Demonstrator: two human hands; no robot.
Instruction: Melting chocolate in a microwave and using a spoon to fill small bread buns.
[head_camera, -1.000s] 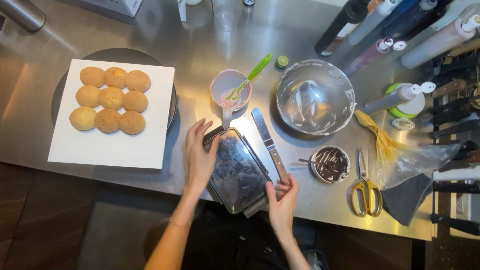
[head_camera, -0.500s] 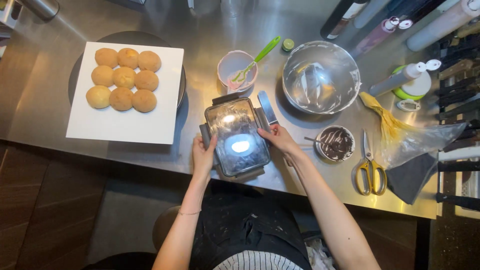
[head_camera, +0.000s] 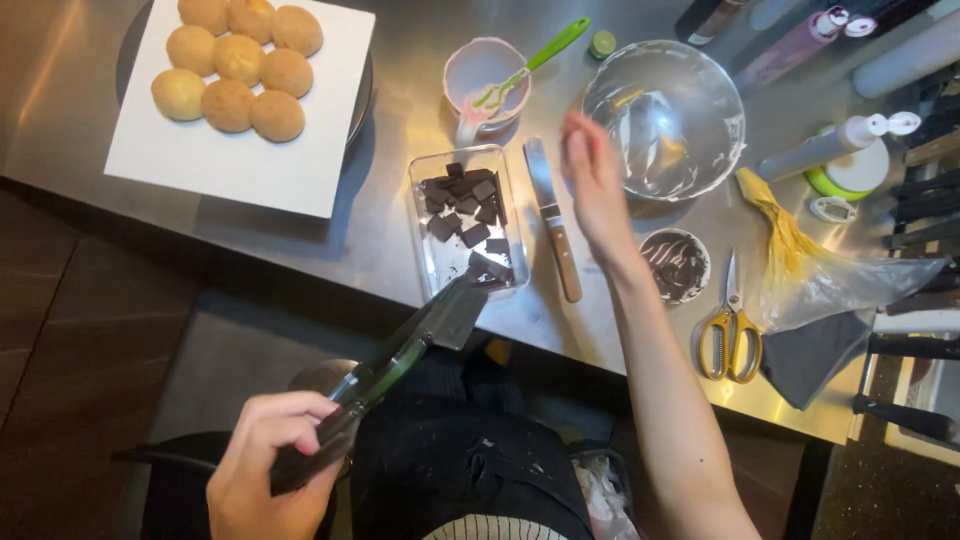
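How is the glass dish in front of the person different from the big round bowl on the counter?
The glass dish is rectangular and holds dark chocolate pieces; the round bowl looks empty apart from smears. The dish is smaller and shallower, the bowl wider and deeper. The dish sits nearer the counter edge. Both are open on the steel counter.

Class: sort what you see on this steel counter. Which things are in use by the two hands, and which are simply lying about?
In use:
left hand gripping a flat lid
clear rectangular container of dark chocolate chunks
right hand, open, above the wooden-handled palette knife

Lying about:
white board of round buns
yellow-handled scissors
pink cup
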